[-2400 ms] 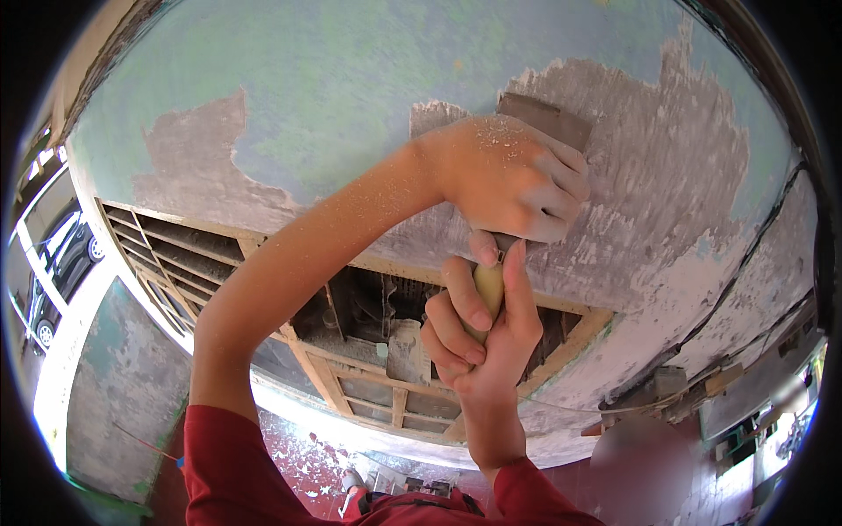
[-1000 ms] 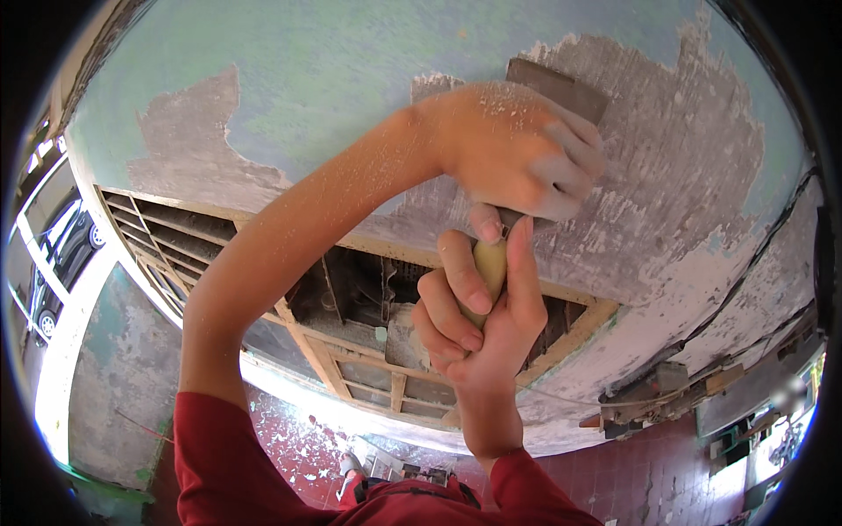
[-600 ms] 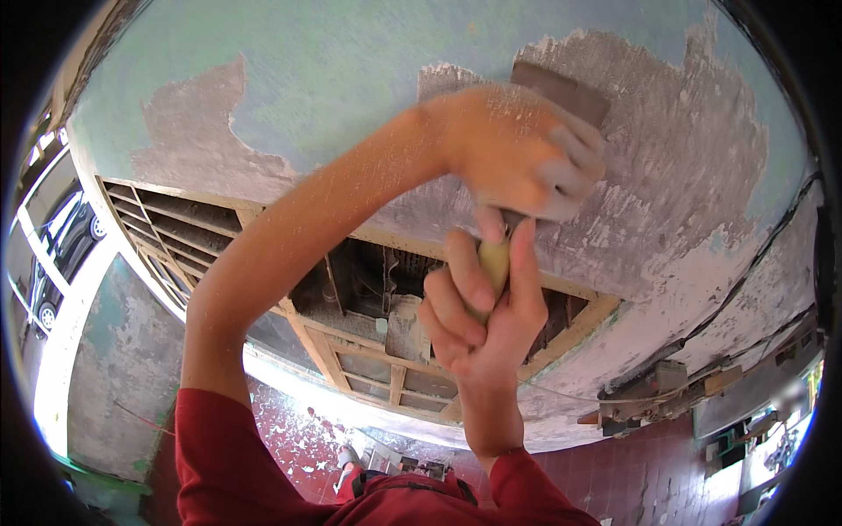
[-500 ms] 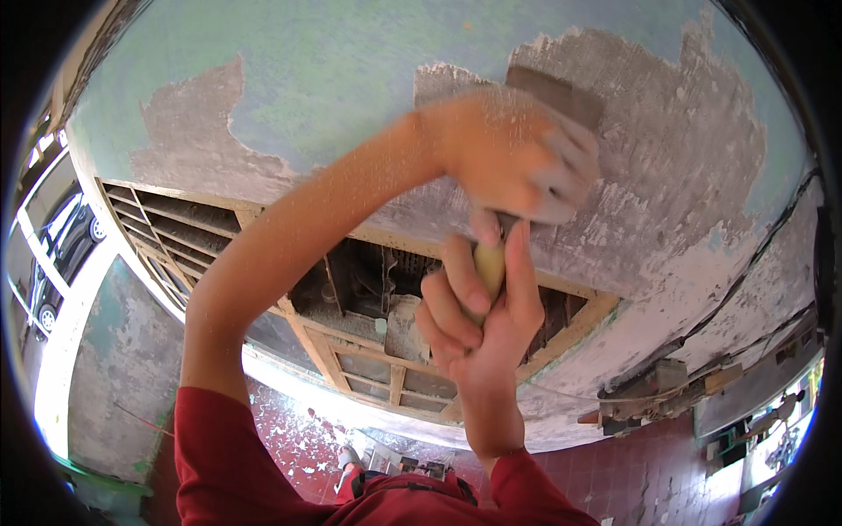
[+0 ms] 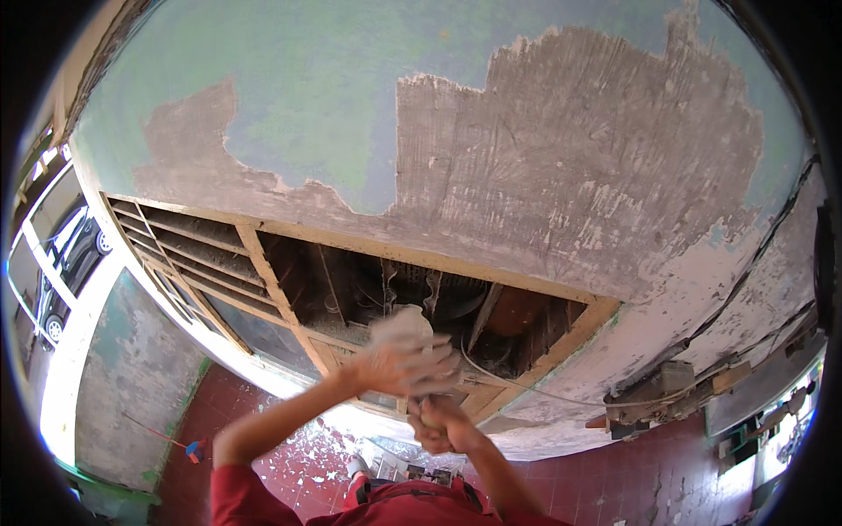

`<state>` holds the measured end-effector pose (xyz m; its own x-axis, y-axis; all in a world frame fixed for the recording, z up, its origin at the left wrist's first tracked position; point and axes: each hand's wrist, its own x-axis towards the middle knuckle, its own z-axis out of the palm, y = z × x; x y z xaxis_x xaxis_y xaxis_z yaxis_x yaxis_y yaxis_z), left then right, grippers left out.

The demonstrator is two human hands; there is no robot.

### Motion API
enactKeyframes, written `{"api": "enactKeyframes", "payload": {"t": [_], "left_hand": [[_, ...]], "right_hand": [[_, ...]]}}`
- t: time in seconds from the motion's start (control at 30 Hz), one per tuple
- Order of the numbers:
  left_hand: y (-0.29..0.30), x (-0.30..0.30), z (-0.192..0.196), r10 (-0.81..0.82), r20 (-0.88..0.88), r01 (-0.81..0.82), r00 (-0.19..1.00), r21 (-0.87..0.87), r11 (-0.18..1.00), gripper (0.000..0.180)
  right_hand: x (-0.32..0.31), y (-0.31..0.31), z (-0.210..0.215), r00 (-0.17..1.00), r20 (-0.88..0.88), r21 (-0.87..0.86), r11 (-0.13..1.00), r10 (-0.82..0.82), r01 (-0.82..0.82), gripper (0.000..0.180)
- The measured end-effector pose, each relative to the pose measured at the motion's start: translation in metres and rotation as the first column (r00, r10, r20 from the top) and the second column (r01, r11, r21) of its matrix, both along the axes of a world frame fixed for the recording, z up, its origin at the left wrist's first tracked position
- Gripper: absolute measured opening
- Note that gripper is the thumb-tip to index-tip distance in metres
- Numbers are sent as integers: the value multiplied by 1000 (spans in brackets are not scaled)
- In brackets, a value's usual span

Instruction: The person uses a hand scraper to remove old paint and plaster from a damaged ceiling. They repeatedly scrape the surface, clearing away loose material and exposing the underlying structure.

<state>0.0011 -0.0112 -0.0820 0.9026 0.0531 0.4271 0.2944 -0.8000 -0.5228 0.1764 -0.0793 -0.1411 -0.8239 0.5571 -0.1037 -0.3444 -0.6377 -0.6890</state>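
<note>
My right hand (image 5: pixel 444 427) is closed round the handle of a scraper (image 5: pixel 433 425), low in front of the wooden vent frame. Its blade is hardly visible, hidden and blurred by my left hand (image 5: pixel 405 358). That hand is smeared by motion, but its fingers look stretched and apart, just above the right hand. Beyond both hands rises the wall (image 5: pixel 307 96), with green-blue paint and a broad bare patch (image 5: pixel 570 158) of grey-brown plaster with a ragged edge.
A wooden frame (image 5: pixel 500 280) with slats and dark openings runs below the bare plaster. A thin cable (image 5: pixel 544 390) hangs across its right side. Paint flakes (image 5: pixel 307 460) litter the red tiled floor (image 5: pixel 605 473). Wooden blocks (image 5: pixel 667 377) stick out at right. A car (image 5: pixel 74 263) stands outside at left.
Both hands have dropped from the wall toward my body, the right still with the scraper. My left hand has come off the blade area, uncovering the bare plaster and the vent openings.
</note>
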Motion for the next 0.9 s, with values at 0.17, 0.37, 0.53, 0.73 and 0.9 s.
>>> {"api": "enactKeyframes", "payload": {"t": [0.17,0.37,0.53,0.73,0.9], "left_hand": [[-65,-26,-129,364,-25,-303,931,-609,733,71],[-105,-189,-321,561,-784,-410,265,-618,-670,112],[-165,-176,-290,822,-249,735,512,-369,-569,75],[-173,-145,-347,751,-510,157,419,-774,-613,61],[-141,-68,-284,958,100,930,270,-286,-233,98]], "right_hand": [[26,-39,-93,959,283,-140,990,23,18,15],[47,-51,-167,652,712,362,932,-260,-24,29],[32,-46,-164,584,667,603,795,-463,-59,32],[-6,-40,-122,641,539,730,683,-546,-32,32],[-23,-46,-129,792,469,687,725,-391,-48,26]]}}
